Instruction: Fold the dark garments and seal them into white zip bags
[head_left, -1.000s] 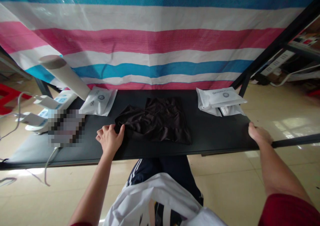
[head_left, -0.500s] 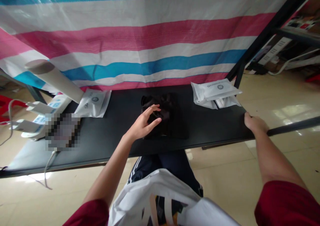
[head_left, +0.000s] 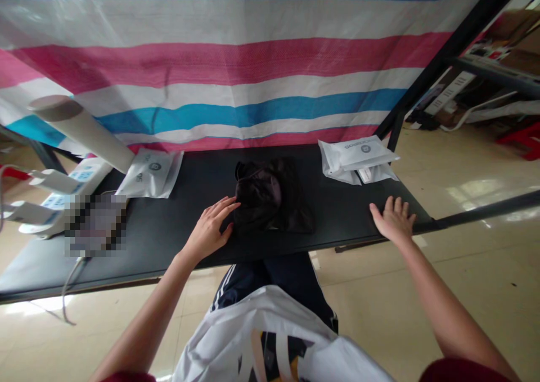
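Note:
A crumpled black cloth item (head_left: 274,196) lies in the middle of the black tabletop (head_left: 346,213); its exact kind is hard to make out. My left hand (head_left: 213,227) is at its left edge, fingers stretched out and holding nothing. I cannot tell whether the fingertips touch the cloth. Near the right end of the table, my right hand (head_left: 394,219) is open with fingers spread, palm toward the surface. Just beyond it sit overlapping white plastic packets (head_left: 358,156) with printed lettering.
At the left are another white packet (head_left: 152,174), a pale cylinder (head_left: 84,131), a power strip (head_left: 86,174) with plugged-in chargers, and a blurred-out device (head_left: 97,224) on a cable. Behind hangs a striped plastic sheet (head_left: 253,61). Dark metal frame bars (head_left: 422,84) rise at the right.
My left hand has moved left off the black cloth to its edge. My right hand has let go of the table's right edge and moved inward, fingers now spread.

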Available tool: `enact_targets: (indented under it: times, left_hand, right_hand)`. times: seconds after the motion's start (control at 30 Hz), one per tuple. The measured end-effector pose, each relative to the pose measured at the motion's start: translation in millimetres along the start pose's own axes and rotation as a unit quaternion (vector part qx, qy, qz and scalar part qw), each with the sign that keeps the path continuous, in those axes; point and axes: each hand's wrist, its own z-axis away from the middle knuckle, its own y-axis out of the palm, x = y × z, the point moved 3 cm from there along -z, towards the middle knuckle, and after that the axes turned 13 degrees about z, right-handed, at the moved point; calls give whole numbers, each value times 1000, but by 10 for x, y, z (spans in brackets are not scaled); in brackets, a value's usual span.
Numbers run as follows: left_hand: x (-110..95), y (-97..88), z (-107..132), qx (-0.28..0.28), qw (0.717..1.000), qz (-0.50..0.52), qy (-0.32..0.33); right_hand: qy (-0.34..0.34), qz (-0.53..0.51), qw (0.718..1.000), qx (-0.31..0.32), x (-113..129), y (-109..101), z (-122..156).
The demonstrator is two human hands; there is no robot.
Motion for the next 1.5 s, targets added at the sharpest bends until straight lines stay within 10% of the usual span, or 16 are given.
enact_targets:
  times: [0.13, 0.27, 0.5, 0.77, 1.1, 1.27, 1.5]
  left_hand:
    - [-29, 37, -47, 53, 998, -20, 14]
    - [-18, 50, -96, 91, 995, -11, 27]
    - [47, -9, -108, 36, 998, 36, 21]
    - [212, 18, -178, -34, 979, 152, -128]
    - [408, 59, -244, -93, 934, 312, -145]
    - [465, 57, -274, -121, 924, 302, -201]
    - [579, -89, -519, -128, 948, 96, -277]
  right_hand:
    - [-149, -14, 987, -54, 624, -119, 655]
    - [-373, -83, 918, -108, 1170, -341, 1100]
    - [-507, -198, 834, -88, 1627, -624, 1125]
    - [-467, -351, 808, -73, 1822, -805, 880]
    - [-327, -536, 778, 28, 2040, -1113, 473]
    - [-328, -506, 798, 18, 2227, -998, 346]
    - [-252, -356, 898, -58, 2557, -787, 181]
